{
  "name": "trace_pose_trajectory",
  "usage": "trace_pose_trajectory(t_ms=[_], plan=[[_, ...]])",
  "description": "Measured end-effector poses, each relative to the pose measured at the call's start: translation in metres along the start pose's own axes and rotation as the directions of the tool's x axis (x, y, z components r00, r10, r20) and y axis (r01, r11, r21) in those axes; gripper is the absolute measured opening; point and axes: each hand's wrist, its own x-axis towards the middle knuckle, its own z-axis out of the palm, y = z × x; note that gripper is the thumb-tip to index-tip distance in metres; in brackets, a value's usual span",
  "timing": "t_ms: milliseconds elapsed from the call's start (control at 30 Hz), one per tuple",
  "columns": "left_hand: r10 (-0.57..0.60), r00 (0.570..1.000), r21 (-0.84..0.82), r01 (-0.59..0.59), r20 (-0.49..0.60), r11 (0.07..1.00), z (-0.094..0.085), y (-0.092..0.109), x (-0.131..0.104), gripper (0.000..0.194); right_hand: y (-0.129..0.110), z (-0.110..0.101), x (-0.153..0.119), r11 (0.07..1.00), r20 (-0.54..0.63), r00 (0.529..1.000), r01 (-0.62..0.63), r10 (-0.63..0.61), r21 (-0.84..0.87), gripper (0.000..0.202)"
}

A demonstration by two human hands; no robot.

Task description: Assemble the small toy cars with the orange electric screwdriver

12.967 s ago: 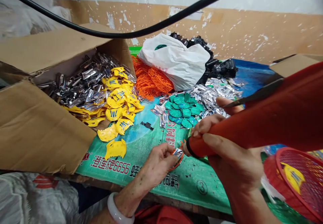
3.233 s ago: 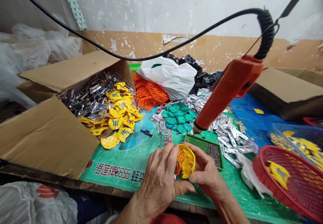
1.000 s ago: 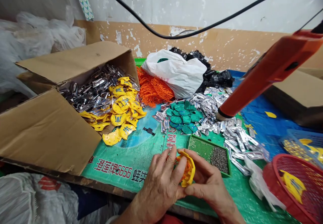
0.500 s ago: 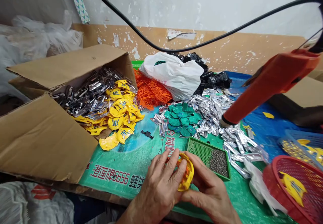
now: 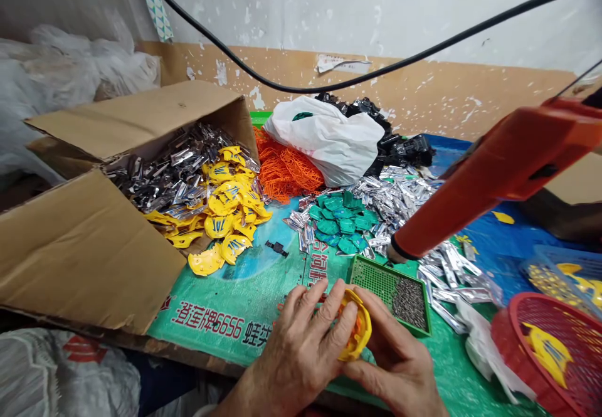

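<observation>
A: In the head view, what do your hands hold?
B: Your left hand point(image 5: 301, 348) and right hand point(image 5: 395, 360) are both closed around one yellow plastic piece point(image 5: 358, 332), low over the counter point(image 5: 244, 304).
A: What is near?
B: The green tray point(image 5: 376, 274) just behind, the orange tool point(image 5: 493, 172) hanging above it.

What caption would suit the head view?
Both hands press a yellow plastic piece together beside a green screw tray.

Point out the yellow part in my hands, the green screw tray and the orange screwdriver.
yellow part point(image 5: 361, 337), head view, its curved outer edge.
green screw tray point(image 5: 376, 274), head view, its bare perforated floor.
orange screwdriver point(image 5: 489, 179), head view, mid-body.
</observation>
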Motion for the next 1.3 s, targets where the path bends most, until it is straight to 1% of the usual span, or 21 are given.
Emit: trace_pose_trajectory(t_ms=[167,400,467,533,633,733,900,1033,1300], plan=[[0.008,1.0,-0.028,-0.009,-0.024,1.0,-0.001,-0.001,-0.002,0.028,-0.001,0.002,0.0,0.999,-0.007,1.0,0.015,-0.015,-0.039,0.07],[-0.001,0.997,-0.09,-0.006,-0.073,0.996,-0.001,-0.002,-0.001,0.023,-0.002,0.001,-0.002,0.99,-0.031,0.996,0.079,-0.083,-0.116,0.07],[-0.011,0.996,-0.096,0.003,-0.085,0.995,0.001,-0.002,-0.001,0.024,-0.001,0.002,-0.003,0.989,-0.043,0.994,0.092,-0.097,-0.114,0.069],[-0.023,0.996,-0.106,0.014,-0.092,0.994,0.004,-0.001,-0.001,0.031,0.0,0.003,-0.003,0.991,-0.056,0.993,0.097,-0.102,-0.097,0.068],[-0.059,0.994,-0.123,0.047,-0.092,0.991,0.007,0.0,-0.004,0.042,0.002,0.004,-0.003,0.993,-0.074,0.993,0.085,-0.09,-0.076,0.068],[-0.083,0.992,-0.125,0.071,-0.094,0.99,0.008,0.0,-0.005,0.046,0.002,0.005,-0.002,0.996,-0.077,0.994,0.071,-0.075,-0.051,0.067],[-0.073,0.996,-0.116,0.066,-0.056,0.991,0.009,0.0,-0.005,0.037,0.001,0.005,0.0,0.998,-0.078,0.996,0.049,-0.052,-0.036,0.067],[-0.068,0.997,-0.119,0.064,-0.031,0.991,0.01,-0.001,-0.005,0.038,-0.001,0.005,0.0,0.997,-0.084,0.995,0.048,-0.053,-0.057,0.067],[-0.059,0.998,-0.143,0.054,-0.034,0.988,0.01,-0.003,-0.006,0.034,-0.002,0.003,0.001,0.978,-0.032,0.994,0.094,-0.102,-0.184,0.069]])
